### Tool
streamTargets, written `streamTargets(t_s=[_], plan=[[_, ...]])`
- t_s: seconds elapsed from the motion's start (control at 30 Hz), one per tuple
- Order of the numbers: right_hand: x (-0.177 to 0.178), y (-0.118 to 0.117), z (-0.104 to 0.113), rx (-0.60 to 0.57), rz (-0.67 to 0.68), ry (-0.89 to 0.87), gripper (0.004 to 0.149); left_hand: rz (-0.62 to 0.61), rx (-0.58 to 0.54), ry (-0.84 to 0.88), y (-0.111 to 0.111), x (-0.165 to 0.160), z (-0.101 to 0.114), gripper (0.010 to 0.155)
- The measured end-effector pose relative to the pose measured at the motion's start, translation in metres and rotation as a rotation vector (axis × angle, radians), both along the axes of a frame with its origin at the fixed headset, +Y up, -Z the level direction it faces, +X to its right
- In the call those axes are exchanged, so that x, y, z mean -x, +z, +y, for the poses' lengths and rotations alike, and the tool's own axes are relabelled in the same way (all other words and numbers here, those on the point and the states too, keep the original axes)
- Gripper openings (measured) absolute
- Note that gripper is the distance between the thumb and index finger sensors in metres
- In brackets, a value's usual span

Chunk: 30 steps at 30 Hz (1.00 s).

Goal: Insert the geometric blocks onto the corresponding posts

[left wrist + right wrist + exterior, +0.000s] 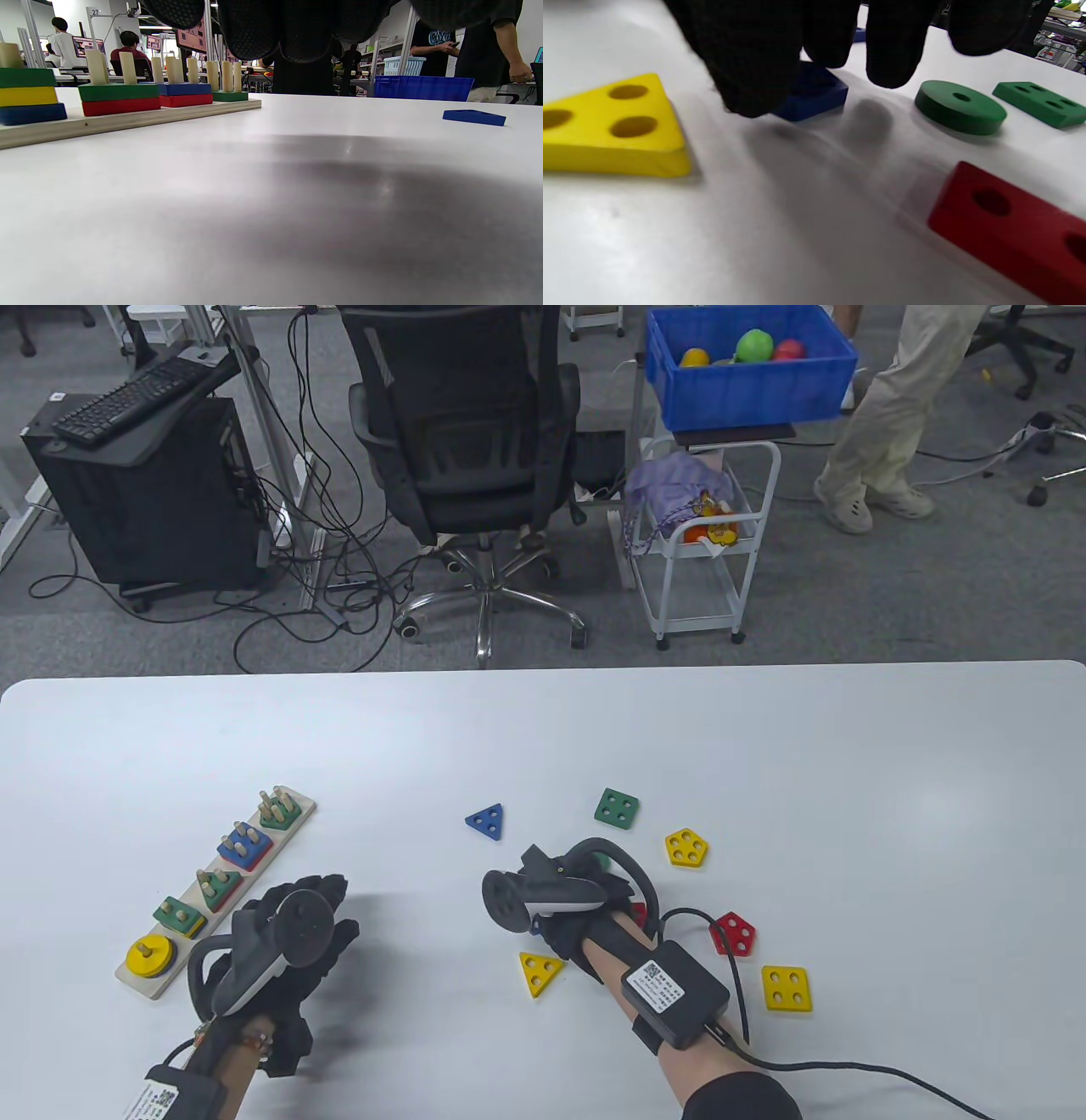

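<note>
The wooden peg board [136, 980] lies at the left with blocks stacked on its posts; it also shows in the left wrist view [127, 120]. My left hand [318, 903] rests open on the table just right of the board and holds nothing. My right hand [585, 899] hovers open over loose blocks. In the right wrist view its fingertips [746, 72] hang just above a blue block [814, 91], not gripping it. A green disc [960, 106], a red rectangle [1009, 228] and a yellow triangle [613, 127] lie around it.
Loose on the table are a blue triangle [486, 820], a green square [617, 808], a yellow pentagon [686, 847], a red pentagon [733, 933], a yellow square [786, 989] and the yellow triangle [540, 971]. A cable [831, 1065] trails from my right wrist.
</note>
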State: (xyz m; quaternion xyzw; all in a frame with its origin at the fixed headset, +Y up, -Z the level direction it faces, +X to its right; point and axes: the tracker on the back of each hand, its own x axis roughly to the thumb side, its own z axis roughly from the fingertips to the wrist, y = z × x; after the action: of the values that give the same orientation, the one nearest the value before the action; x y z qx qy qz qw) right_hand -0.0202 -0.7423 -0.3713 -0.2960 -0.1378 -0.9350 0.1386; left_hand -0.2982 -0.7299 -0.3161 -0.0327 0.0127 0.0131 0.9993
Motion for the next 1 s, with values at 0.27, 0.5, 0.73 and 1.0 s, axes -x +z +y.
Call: streamTargets(t_s=[0.27, 0.5, 0.73, 1.0], plan=[[0.004, 0.006, -0.004, -0.164, 0.132, -0.016, 0.062, -0.016, 0.01, -0.001, -0.001, -0.002, -0.002, 0.062], [-0.001, 0.01, 0.007, -0.173, 0.121, -0.077, 0.064, -0.065, 0.027, 0.098, 0.001, -0.006, 0.003, 0.066], [0.017, 0.045, 0.066, -0.256, 0.228, -0.4, 0.066, -0.227, 0.142, 0.499, 0.001, -0.016, 0.007, 0.065], [0.033, 0.073, 0.084, -0.262, 0.312, -0.747, 0.075, -0.328, 0.583, 1.357, 0.004, -0.031, -0.008, 0.069]])
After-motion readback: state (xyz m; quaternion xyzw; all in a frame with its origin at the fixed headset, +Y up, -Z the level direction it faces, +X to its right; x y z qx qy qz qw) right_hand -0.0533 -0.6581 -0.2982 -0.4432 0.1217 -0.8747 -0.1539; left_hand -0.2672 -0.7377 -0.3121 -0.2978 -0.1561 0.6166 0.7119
